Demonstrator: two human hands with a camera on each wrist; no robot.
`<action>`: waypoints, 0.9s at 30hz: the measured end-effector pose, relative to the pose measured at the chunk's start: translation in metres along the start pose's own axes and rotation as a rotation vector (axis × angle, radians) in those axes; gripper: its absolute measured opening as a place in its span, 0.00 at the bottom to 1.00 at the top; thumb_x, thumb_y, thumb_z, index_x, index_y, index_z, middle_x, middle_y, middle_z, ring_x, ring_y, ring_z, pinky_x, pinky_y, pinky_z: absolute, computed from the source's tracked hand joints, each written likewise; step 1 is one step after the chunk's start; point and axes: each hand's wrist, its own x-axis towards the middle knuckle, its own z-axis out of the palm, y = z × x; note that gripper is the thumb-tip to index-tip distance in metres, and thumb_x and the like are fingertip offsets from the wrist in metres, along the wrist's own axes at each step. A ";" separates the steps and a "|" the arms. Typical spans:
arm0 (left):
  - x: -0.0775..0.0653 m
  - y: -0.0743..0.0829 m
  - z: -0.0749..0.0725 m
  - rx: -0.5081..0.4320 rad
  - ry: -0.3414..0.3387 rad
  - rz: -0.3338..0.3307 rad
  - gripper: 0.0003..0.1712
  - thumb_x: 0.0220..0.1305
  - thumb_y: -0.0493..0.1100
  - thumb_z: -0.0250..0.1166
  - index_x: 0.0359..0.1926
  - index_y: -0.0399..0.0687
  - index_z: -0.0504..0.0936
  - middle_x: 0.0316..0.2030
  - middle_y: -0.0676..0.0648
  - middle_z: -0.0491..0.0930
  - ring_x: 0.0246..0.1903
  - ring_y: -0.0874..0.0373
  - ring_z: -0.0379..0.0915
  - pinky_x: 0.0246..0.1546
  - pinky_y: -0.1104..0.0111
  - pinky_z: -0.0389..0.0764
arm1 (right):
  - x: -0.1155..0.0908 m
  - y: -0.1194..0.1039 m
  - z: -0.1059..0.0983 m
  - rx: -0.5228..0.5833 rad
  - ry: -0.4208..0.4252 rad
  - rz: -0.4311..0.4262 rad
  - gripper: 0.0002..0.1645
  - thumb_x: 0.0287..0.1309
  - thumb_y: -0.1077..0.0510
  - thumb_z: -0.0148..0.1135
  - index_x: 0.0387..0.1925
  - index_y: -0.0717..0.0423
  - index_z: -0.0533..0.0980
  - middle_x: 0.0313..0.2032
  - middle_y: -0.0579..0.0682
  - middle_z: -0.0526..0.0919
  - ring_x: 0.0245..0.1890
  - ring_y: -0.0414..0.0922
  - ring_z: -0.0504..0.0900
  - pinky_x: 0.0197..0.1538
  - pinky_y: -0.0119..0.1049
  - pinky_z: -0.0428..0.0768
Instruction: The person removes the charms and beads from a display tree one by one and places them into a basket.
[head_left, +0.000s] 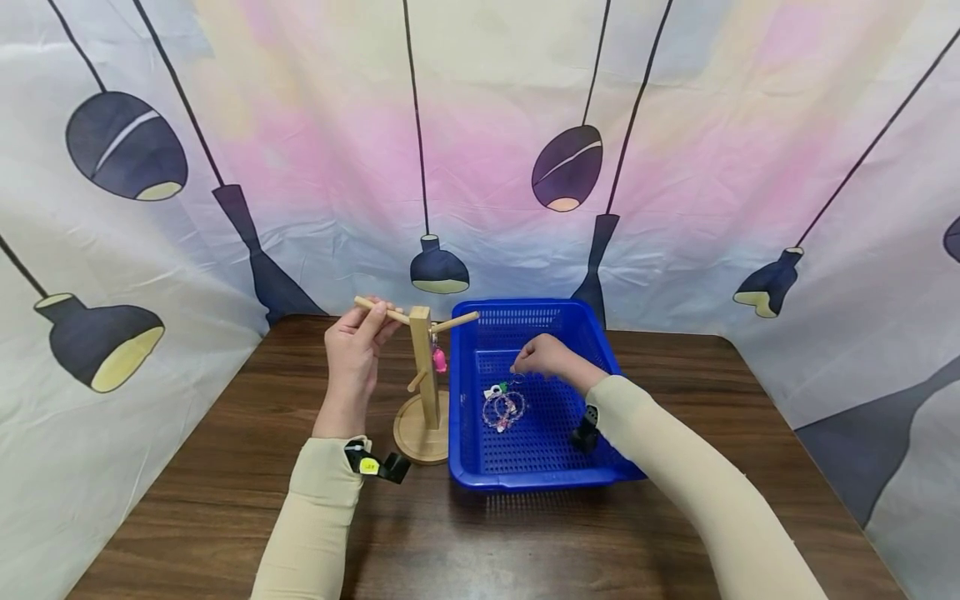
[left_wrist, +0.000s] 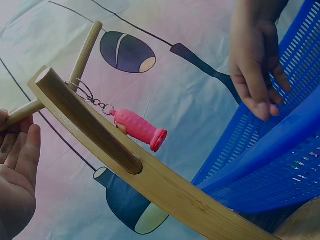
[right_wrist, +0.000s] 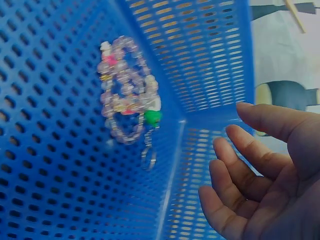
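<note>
My left hand (head_left: 351,354) pinches the end of an upper peg of the wooden stand (head_left: 426,392), thumb against the peg. From another peg hangs a pink keychain (left_wrist: 139,129) by its metal ring and chain. Over the blue plastic basket (head_left: 455,417) is my right hand (head_left: 551,358), its fingers loosely bent with nothing between them in the right wrist view. Beaded bracelets (right_wrist: 120,92) lie on the basket floor, overlapping each other. Beside them is a keychain with a green and white charm (right_wrist: 153,118) and a metal ring. My right hand is apart from these things.
The stand's round base (head_left: 408,429) is close beside the basket's left wall on the brown wooden table (head_left: 225,475). Behind the table hangs a cloth (head_left: 495,100) printed with lamps. A black wrist camera (head_left: 585,429) sits under my right sleeve.
</note>
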 end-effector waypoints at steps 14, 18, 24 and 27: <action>-0.001 0.000 0.000 -0.022 -0.011 0.008 0.12 0.71 0.28 0.60 0.33 0.43 0.86 0.30 0.50 0.86 0.33 0.63 0.88 0.41 0.74 0.91 | -0.025 -0.022 -0.019 0.015 0.040 -0.111 0.15 0.68 0.53 0.66 0.50 0.58 0.84 0.49 0.56 0.86 0.38 0.46 0.81 0.41 0.37 0.80; -0.001 0.000 0.000 -0.019 -0.013 0.009 0.12 0.71 0.28 0.60 0.34 0.43 0.86 0.30 0.50 0.87 0.33 0.64 0.88 0.41 0.74 0.91 | -0.032 -0.027 -0.022 0.011 0.059 -0.148 0.16 0.69 0.53 0.65 0.52 0.59 0.83 0.54 0.58 0.86 0.56 0.53 0.83 0.58 0.48 0.85; -0.001 0.001 0.001 0.002 -0.003 0.007 0.13 0.71 0.28 0.60 0.33 0.45 0.86 0.30 0.51 0.86 0.33 0.64 0.88 0.41 0.75 0.91 | -0.043 -0.032 -0.025 0.047 0.085 -0.256 0.17 0.69 0.55 0.65 0.54 0.60 0.81 0.53 0.59 0.86 0.55 0.54 0.83 0.60 0.50 0.85; -0.001 0.001 0.001 0.007 0.002 0.004 0.13 0.71 0.28 0.60 0.33 0.45 0.86 0.30 0.51 0.86 0.33 0.65 0.88 0.41 0.75 0.91 | -0.047 -0.034 -0.027 0.049 0.102 -0.300 0.17 0.68 0.54 0.66 0.54 0.58 0.81 0.52 0.58 0.86 0.54 0.53 0.83 0.58 0.48 0.86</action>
